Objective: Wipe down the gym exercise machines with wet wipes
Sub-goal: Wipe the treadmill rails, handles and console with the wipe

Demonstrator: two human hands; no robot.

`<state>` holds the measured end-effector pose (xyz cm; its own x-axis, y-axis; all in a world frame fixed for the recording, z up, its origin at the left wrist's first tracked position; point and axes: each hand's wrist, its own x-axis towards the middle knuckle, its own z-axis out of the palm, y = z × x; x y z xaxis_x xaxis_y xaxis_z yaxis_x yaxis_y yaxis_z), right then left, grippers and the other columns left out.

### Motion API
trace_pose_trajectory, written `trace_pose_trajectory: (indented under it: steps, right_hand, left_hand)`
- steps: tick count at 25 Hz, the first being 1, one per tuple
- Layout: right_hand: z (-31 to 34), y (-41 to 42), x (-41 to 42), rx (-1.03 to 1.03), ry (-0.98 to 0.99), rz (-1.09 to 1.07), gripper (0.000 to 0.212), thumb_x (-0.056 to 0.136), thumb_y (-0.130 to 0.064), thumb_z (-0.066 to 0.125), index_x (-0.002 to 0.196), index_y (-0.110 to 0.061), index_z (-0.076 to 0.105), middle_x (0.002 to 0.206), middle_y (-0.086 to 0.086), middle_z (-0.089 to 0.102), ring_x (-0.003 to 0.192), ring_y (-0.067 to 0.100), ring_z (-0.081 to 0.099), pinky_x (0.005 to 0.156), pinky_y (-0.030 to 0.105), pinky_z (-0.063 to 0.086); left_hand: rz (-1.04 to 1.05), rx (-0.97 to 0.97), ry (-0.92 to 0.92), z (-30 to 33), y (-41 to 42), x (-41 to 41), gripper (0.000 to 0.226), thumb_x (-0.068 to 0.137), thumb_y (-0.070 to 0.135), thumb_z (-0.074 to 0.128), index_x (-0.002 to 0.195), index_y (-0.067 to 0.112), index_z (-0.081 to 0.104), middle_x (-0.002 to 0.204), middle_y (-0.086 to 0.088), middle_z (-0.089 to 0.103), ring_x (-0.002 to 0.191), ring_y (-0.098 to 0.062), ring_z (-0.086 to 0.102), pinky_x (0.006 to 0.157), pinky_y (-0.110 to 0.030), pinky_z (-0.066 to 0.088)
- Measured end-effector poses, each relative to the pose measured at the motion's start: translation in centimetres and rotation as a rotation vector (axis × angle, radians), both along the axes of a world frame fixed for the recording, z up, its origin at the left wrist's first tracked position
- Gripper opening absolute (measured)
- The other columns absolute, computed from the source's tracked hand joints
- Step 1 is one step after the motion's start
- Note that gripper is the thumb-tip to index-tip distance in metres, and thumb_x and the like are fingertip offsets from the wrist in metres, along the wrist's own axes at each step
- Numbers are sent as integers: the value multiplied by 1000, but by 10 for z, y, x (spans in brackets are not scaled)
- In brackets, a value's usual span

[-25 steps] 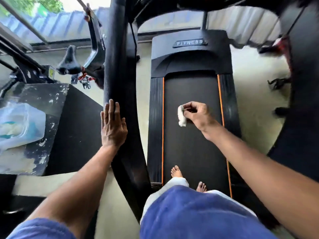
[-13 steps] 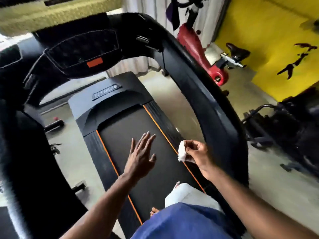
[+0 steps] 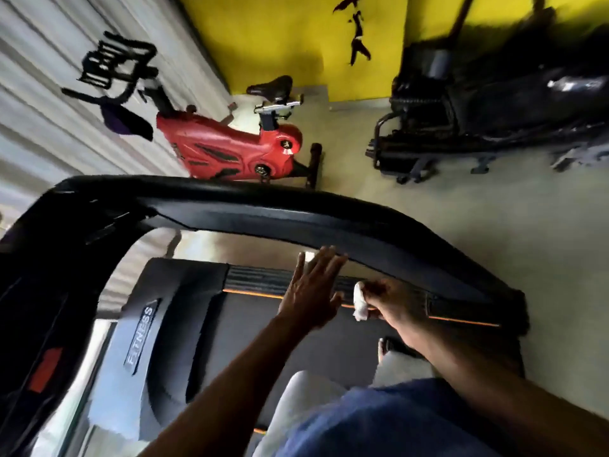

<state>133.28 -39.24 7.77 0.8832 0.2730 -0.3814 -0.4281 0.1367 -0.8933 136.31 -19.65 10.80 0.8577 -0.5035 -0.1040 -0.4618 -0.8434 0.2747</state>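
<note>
Left hand [image 3: 311,291] now nearer handrail [image 3: 329,212]

Gym: treadmill [image 3: 184,328] marked FITNESS, red exercise bike [image 3: 230,150], black machine [image 3: 494,110] nearby.

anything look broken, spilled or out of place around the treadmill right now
Nothing stands out. The black treadmill handrail looks intact, the right hand pinches a crumpled white wet wipe just below it, and the open left hand reaches toward the rail. The red exercise bike stands upright.
</note>
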Motion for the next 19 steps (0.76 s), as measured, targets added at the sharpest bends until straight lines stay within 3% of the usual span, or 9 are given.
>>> trace_pose_trajectory:
  steps: [4,6,8,10,13,15,19]
  right_hand:
    - [-23,15,-17,-51,104,-332,26,81,-9,59,61,8,56,61,27,60,63,33,61,63,29,54]
    - [-34,34,-31,19,132,-545,28,80,-17,64,64,5,57,59,23,57,60,32,58,64,34,55]
    - [-45,57,-43,104,169,-728,28,77,-21,66,64,2,55,60,20,54,59,29,55,62,37,54]
    - [-59,91,-54,170,238,-926,22,76,-18,62,65,1,56,64,21,54,59,27,53,59,34,52]
    - [-71,142,-52,151,289,-1077,22,86,-14,68,69,-2,66,65,22,60,57,26,61,68,38,55]
    - [-74,157,-38,144,332,-1191,26,96,-3,64,70,-1,69,64,20,63,58,25,62,65,34,57]
    - [-94,137,18,174,415,-1479,22,98,-4,65,76,-2,67,72,21,64,71,32,67,63,36,64]
  left_hand:
    - [-433,138,-116,-8,-15,71,89,74,30,84,154,16,47,162,-16,42,150,-33,38,122,-64,14]
    - [-616,226,-203,-10,-22,114,90,71,29,86,152,14,50,159,-17,44,147,-36,43,120,-64,19]
    - [-739,303,-239,-3,-27,153,91,78,32,81,158,14,41,165,-16,35,152,-34,35,125,-60,21]
    - [-904,433,-211,-1,-34,188,93,91,39,71,165,14,20,172,-13,15,159,-31,18,129,-52,14]
    - [-1053,570,-125,-12,-52,220,94,100,47,60,166,19,0,174,-6,-7,161,-27,4,130,-46,9]
    - [-1091,520,-167,-21,-61,228,99,97,49,62,167,19,-2,174,-6,-9,160,-29,7,128,-50,18]
    - [-1197,478,-237,-37,-74,236,104,94,47,67,167,19,-2,174,-10,-3,160,-33,10,125,-51,29]
